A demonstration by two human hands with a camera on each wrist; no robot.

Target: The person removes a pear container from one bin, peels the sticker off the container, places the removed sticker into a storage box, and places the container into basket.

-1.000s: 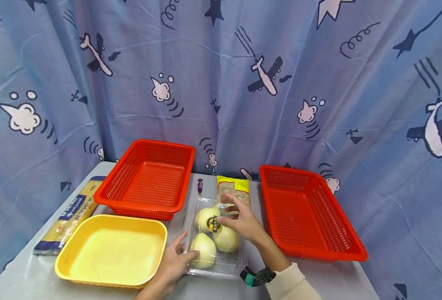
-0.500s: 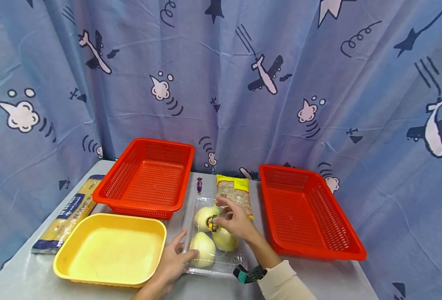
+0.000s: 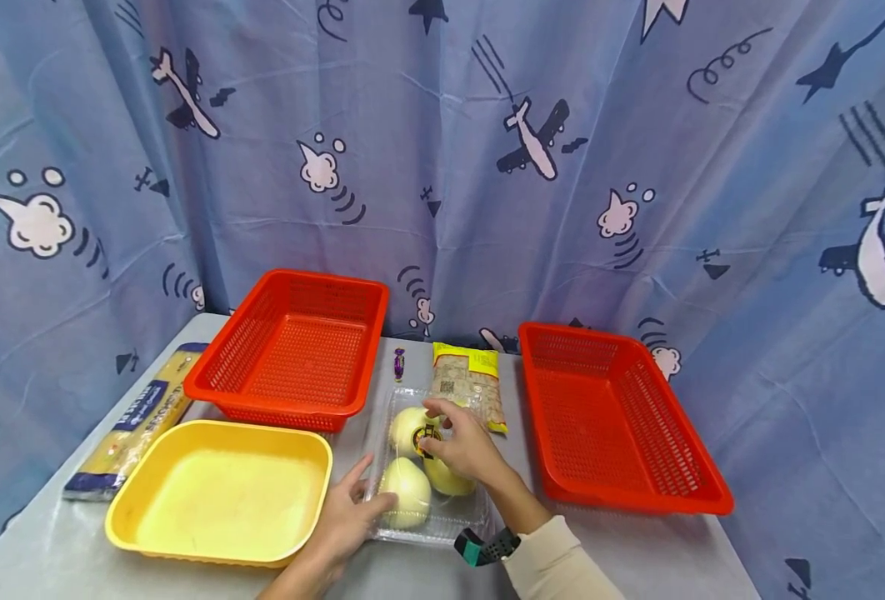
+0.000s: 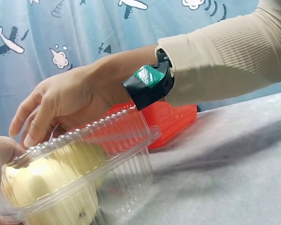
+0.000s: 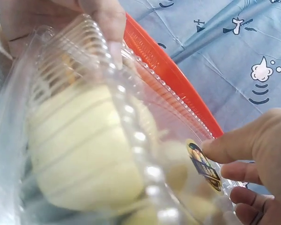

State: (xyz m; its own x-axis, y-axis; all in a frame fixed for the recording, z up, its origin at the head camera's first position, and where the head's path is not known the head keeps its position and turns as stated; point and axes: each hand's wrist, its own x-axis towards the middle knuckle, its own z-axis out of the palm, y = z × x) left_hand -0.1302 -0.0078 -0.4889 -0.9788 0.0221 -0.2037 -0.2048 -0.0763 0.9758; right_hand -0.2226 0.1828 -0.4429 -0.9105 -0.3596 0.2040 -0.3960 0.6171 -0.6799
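Note:
A clear plastic clamshell box (image 3: 442,521) with three pale onions (image 3: 407,496) lies on the grey table, between the yellow tray and the right red basket. My left hand (image 3: 367,500) lies against the box's near-left side, fingers flat on the lid (image 5: 107,28), thumb pointing away. My right hand (image 3: 442,429) rests on top of the lid with fingers spread, fingertips (image 5: 215,147) by the round sticker (image 3: 429,433). In the left wrist view the right hand (image 4: 61,108) arches over the ribbed lid (image 4: 103,136). A green-and-black band (image 3: 483,546) is on the right wrist.
A yellow tray (image 3: 157,533) sits near left. Two empty red baskets stand behind, one at back left (image 3: 292,400) and one at right (image 3: 705,496). A spaghetti packet (image 3: 138,417) lies far left. A purple candy (image 3: 399,364) and a yellow-topped packet (image 3: 468,379) lie behind the box.
My right hand has slid a little left and forward over the lid toward the sticker. The left hand stays on the box's side, and the box has not moved.

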